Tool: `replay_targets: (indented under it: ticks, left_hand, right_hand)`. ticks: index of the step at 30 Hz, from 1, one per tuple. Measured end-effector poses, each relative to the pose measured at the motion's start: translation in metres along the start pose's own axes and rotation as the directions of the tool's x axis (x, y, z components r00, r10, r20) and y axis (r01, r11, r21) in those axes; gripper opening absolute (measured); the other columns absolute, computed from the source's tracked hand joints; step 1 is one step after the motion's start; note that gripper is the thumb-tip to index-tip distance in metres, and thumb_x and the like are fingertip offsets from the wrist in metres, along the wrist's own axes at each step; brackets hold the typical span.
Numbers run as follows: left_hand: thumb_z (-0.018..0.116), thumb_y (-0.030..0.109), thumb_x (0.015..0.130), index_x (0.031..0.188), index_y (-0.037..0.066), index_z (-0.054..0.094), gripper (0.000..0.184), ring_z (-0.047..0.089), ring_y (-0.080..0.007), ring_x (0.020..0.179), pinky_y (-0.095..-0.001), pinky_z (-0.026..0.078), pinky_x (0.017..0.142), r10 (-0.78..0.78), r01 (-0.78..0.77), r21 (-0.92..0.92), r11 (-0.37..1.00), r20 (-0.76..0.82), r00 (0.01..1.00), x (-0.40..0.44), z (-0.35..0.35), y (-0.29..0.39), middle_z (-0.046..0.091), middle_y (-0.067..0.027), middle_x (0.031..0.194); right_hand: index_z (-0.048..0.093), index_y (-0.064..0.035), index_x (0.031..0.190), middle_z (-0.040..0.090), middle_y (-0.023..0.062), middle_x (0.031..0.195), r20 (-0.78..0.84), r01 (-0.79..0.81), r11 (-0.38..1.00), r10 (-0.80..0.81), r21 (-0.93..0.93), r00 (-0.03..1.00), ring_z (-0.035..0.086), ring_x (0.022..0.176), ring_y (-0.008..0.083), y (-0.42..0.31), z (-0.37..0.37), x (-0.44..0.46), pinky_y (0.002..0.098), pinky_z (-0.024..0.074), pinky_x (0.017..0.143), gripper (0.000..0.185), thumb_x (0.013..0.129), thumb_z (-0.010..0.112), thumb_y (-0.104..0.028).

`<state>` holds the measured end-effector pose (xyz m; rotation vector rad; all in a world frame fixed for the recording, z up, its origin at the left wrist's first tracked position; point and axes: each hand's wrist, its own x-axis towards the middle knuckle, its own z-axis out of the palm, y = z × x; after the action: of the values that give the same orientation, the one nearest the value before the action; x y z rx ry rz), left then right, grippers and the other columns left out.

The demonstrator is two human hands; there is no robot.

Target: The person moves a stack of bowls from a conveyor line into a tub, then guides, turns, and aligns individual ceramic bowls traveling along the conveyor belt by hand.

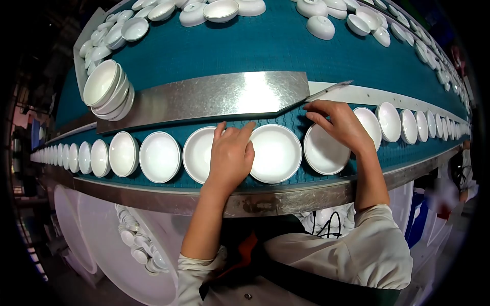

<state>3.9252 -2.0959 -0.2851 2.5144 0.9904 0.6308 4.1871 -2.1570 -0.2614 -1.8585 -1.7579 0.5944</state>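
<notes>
A row of white bowls runs along the near blue-green belt. My left hand (233, 153) hovers palm down over the gap between one white bowl (196, 153) and the white bowl (276, 153) to its right. Its fingers are spread, and nothing shows in them. My right hand (337, 120) is above the far rim of another white bowl (326, 150), partly covering it. The fingers curve to the left, with thumb and forefinger apart, and hold nothing visible. Whether either hand touches a bowl, I cannot tell.
A metal plate (214, 97) divides the belt, with a thin dark-tipped strip (331, 91) at its right end. Stacked bowls (109, 92) stand at its left end. Several more bowls (220, 10) lie on the far belt. Below left, a large white tub (102, 229) contains small bowls.
</notes>
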Motion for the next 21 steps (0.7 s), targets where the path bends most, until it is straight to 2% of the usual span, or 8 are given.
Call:
replay_targets:
  ticks: [5,8,10,11,14,16,19,21]
  left_hand:
    - [0.070,0.012,0.079,0.113,0.002,0.062,0.037,0.059,-0.0327,0.098,-0.0462,0.037,0.103,0.022,-0.024,-0.009,1.000,-0.209,0.978,0.012,0.013,0.017,0.065,-0.0148,0.099]
    - [0.073,0.016,0.078,0.113,0.003,0.063,0.039,0.059,-0.0322,0.102,-0.0492,0.036,0.103,0.128,-0.136,-0.025,0.990,-0.216,0.968,0.019,0.025,0.036,0.065,-0.0147,0.103]
    - [0.076,0.020,0.076,0.114,0.003,0.063,0.043,0.059,-0.0319,0.104,-0.0515,0.036,0.103,0.155,-0.165,-0.037,0.986,-0.189,0.970,0.020,0.036,0.045,0.065,-0.0150,0.106]
    - [0.076,0.021,0.076,0.114,0.003,0.062,0.045,0.060,-0.0317,0.105,-0.0515,0.035,0.103,0.171,-0.180,-0.048,0.983,-0.145,0.974,0.018,0.039,0.047,0.065,-0.0153,0.106]
    - [0.073,0.020,0.078,0.116,0.003,0.061,0.044,0.061,-0.0306,0.101,-0.0509,0.035,0.104,0.199,-0.203,-0.081,0.976,-0.057,0.978,0.022,0.048,0.061,0.065,-0.0162,0.102]
    - [0.066,0.013,0.081,0.119,0.002,0.060,0.041,0.060,-0.0307,0.094,-0.0497,0.035,0.104,0.092,-0.090,-0.063,0.994,0.028,0.995,0.022,0.057,0.067,0.064,-0.0163,0.096]
    - [0.059,0.005,0.081,0.121,0.000,0.058,0.040,0.058,-0.0311,0.088,-0.0478,0.036,0.103,0.041,-0.042,-0.032,0.999,-0.033,0.999,0.025,0.067,0.073,0.062,-0.0157,0.091]
    - [0.061,0.004,0.080,0.120,0.000,0.058,0.041,0.057,-0.0317,0.094,-0.0461,0.037,0.101,-0.008,0.007,-0.009,1.000,-0.067,0.998,0.029,0.070,0.077,0.063,-0.0154,0.095]
  right_hand:
    - [0.069,0.0006,0.103,0.071,0.0156,0.096,0.051,-0.029,0.999,0.030,-0.019,0.998,0.067,0.081,0.0282,0.017,-0.014,-0.010,0.0358,0.0524,0.073,0.024,0.090,0.063,-0.018]
    - [0.070,-0.0011,0.102,0.071,0.0140,0.096,0.055,0.016,1.000,-0.015,-0.013,0.998,0.067,0.080,0.0272,0.030,-0.023,-0.018,0.0361,0.0515,0.071,0.023,0.090,0.064,-0.020]
    - [0.070,-0.0018,0.103,0.071,0.0136,0.097,-0.106,0.012,0.999,-0.009,0.030,0.994,0.067,0.082,0.0277,0.038,-0.031,-0.023,0.0360,0.0519,0.072,0.024,0.090,0.064,-0.021]
    - [0.070,-0.0017,0.099,0.071,0.0149,0.095,-0.168,0.002,0.999,0.005,0.046,0.986,0.066,0.082,0.0332,0.041,-0.029,-0.022,0.0385,0.0517,0.075,0.023,0.091,0.063,-0.022]
    - [0.070,-0.0012,0.099,0.070,0.0153,0.094,-0.203,-0.010,0.999,-0.001,-0.052,0.979,0.066,0.083,0.0330,0.057,-0.037,-0.026,0.0389,0.0515,0.076,0.024,0.091,0.062,-0.022]
    - [0.070,-0.0015,0.097,0.070,0.0160,0.091,-0.215,-0.016,0.996,-0.003,-0.086,0.977,0.066,0.083,0.0331,0.069,-0.039,-0.030,0.0396,0.0511,0.075,0.024,0.091,0.062,-0.023]
    - [0.070,-0.0022,0.095,0.070,0.0163,0.089,-0.146,-0.073,0.978,0.045,-0.196,0.988,0.066,0.081,0.0335,0.082,-0.052,-0.035,0.0402,0.0509,0.073,0.024,0.090,0.063,-0.024]
    - [0.070,-0.0027,0.093,0.069,0.0167,0.087,-0.021,-0.207,0.946,0.208,-0.250,0.978,0.066,0.078,0.0335,0.084,-0.062,-0.038,0.0405,0.0507,0.071,0.023,0.090,0.063,-0.024]
